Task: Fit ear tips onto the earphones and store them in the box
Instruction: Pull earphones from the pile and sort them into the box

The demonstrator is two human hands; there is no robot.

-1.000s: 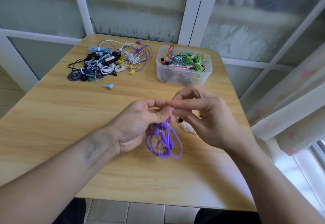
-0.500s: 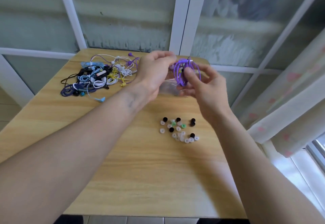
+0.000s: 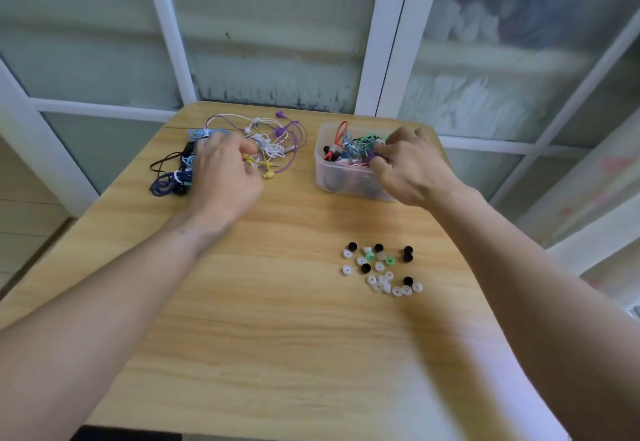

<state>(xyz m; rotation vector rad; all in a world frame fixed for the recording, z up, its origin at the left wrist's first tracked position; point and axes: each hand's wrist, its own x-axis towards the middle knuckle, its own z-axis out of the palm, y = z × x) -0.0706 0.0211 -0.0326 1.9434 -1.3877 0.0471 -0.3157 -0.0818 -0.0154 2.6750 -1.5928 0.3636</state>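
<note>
We recorded the following, from the largest item down.

1. Desk [image 3: 277, 319]: a light wood-grain top, set against white window frames [image 3: 384, 42] with frosted panes.

2. Arms: both reached forward from the near edge, the left toward the far left of the desk and the right toward the far right.

3. Box [image 3: 332, 177]: a clear plastic tub at the far right of the desk, without a lid. It held coiled earphones in red, green, blue and black.

4. Pile [image 3: 270, 142]: a loose tangle of earphones at the far left of the desk, well apart from the box. We noted purple, white, yellow, blue and black cords.

5. Left hand [image 3: 225, 177]: it lay over the near part of the pile with fingers curled down into the cords. The view was blurred, so we could not tell whether this grip was clenched on a cord or released.

6. Right hand [image 3: 412, 166]: it sat over the right side of the box, fingers bent down inside it. This grip pinched a purple earphone [image 3: 372, 154], of which only a small coil showed at the fingertips, among the other sets in the box.

7. Tips [image 3: 381, 269]: a scatter of white, black and green ear tips lay on the desk, near the right forearm and nearer to us than the box. Neither hand touched them.
</note>
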